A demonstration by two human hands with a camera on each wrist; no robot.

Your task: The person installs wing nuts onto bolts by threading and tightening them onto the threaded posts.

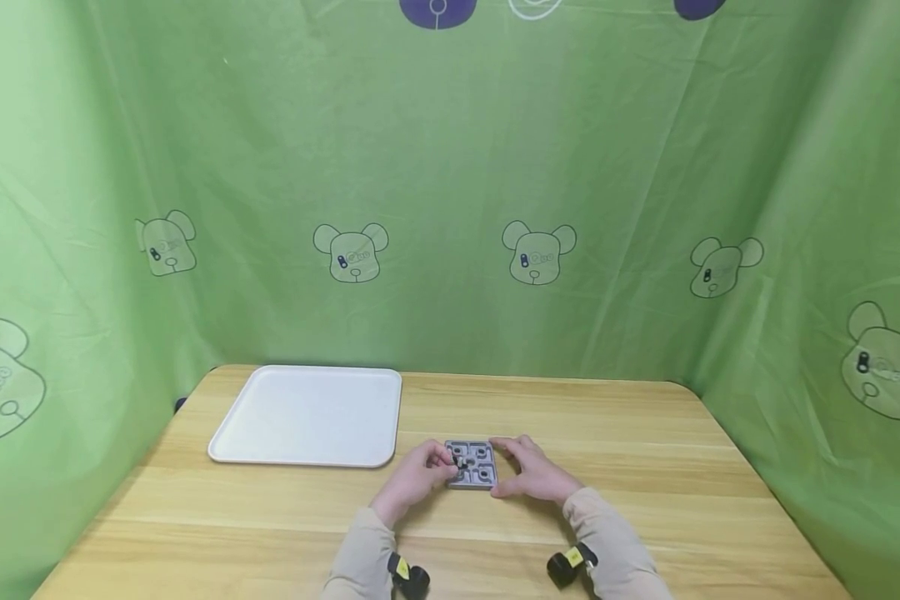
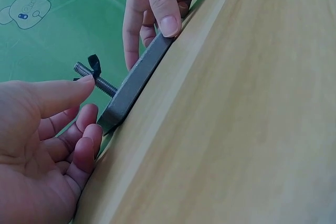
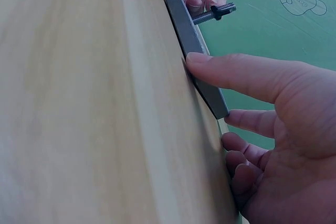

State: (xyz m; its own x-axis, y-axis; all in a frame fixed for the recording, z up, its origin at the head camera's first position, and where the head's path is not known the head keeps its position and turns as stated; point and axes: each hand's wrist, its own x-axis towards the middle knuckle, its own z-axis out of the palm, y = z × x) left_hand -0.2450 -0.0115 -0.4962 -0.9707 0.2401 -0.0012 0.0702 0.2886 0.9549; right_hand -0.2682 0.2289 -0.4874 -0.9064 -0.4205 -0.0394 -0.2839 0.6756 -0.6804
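Nearest, at six o'clock, beige sleeves (image 1: 363, 550) with black wrist devices (image 1: 412, 581). Then, left hand (image 1: 416, 477) at nine o'clock and right hand (image 1: 534, 473) at three, around a square grey plate (image 1: 482, 455), flat on the wooden table (image 1: 495, 546). With the left, seems to pinch the black wing nut (image 2: 94, 65): thumb against one wing, lower fingers curled; cannot tell how firmly. With the right, holds the plate by two corners, thumb near half past four, finger near half past one. Upright from the plate, a threaded bolt (image 2: 108, 86), its long axis square to the face, on the nine o'clock side, thus nearer to the left hand. From that hand, nut towards three o'clock, just at the thumb tip, on the bolt's upper part. Farther, towards ten o'clock, a white tray (image 1: 307, 417); behind, at twelve, a green curtain (image 1: 450, 150).
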